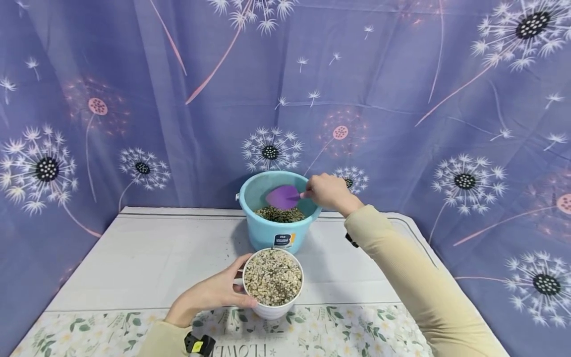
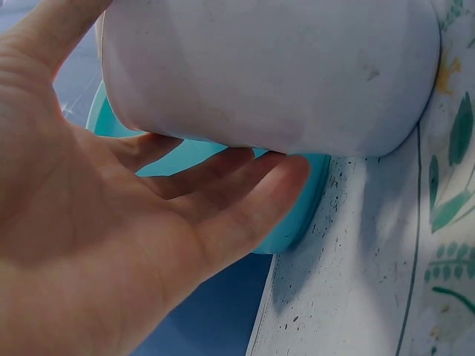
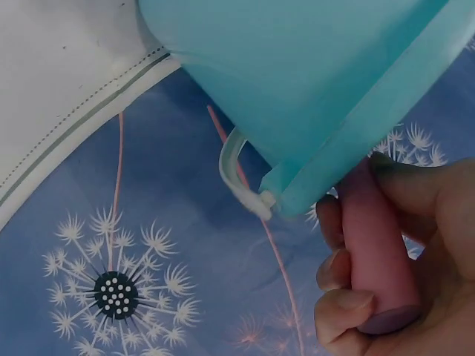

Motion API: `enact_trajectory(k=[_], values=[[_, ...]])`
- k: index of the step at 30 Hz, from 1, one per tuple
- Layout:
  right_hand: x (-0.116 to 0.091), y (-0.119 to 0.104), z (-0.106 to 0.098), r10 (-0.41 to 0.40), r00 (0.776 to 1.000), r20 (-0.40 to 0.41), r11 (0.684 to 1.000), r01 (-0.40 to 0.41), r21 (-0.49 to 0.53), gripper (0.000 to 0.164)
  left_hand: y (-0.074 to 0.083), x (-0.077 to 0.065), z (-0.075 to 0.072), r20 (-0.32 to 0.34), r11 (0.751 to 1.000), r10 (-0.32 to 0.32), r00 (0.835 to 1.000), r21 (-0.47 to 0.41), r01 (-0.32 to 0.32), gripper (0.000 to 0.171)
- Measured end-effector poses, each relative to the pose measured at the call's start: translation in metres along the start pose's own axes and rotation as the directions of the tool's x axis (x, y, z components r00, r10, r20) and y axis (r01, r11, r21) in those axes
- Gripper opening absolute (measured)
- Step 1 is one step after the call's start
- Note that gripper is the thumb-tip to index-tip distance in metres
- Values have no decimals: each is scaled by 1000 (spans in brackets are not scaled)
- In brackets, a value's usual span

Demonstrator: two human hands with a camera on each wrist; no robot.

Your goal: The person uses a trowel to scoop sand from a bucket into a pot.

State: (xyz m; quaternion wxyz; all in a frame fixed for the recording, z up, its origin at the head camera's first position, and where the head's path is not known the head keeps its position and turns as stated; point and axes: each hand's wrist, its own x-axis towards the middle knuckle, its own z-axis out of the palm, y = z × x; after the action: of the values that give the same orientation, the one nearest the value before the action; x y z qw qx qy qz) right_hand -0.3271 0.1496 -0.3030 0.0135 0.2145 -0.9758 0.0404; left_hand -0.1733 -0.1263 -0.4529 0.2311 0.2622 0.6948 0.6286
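A white round pot [image 1: 269, 311], filled to near its rim with pale, grainy potting mix [image 1: 273, 277], stands toward the front of the table. My left hand [image 1: 218, 290] holds it from the left, thumb at the near side and fingers around the far side. In the left wrist view, bent fingers [image 2: 252, 193] lie along the pot's wall. Farther back, my right hand [image 1: 327, 191] grips the pink handle [image 3: 378, 252] of a small trowel. Its purple blade [image 1: 283, 197] is inside the light-blue bucket [image 1: 263, 230], over darker grainy mix [image 1: 280, 214].
The bucket stands directly behind the pot, near the table's back edge, with a white bail handle [image 3: 241, 178] at its side. A white cloth [image 1: 178, 253] with a floral front band [image 1: 352, 327] covers the table. Blue dandelion-print curtain [image 1: 200, 139] hangs behind and at both sides.
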Motion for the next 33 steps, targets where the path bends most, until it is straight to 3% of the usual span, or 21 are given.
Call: enact_trajectory(k=[10,20,31,33], values=[[20,-22,21,20,998,63,990,-11,-140,17,-3,-3,0,21,1000,26,999,-10,-26,103],[22,-29,33,31,998,49,977,-20,-214,24,-6,-3,0,19,1000,4,1000,-27,-3,103],[18,-28,36,38,999,18,986,-34,-160,18,-3,-3,-4,0,1000,14,1000,23,-14,100],[15,-30,34,35,999,27,987,-30,-160,28,-2,-4,-5,-18,998,13,1000,61,-12,99]])
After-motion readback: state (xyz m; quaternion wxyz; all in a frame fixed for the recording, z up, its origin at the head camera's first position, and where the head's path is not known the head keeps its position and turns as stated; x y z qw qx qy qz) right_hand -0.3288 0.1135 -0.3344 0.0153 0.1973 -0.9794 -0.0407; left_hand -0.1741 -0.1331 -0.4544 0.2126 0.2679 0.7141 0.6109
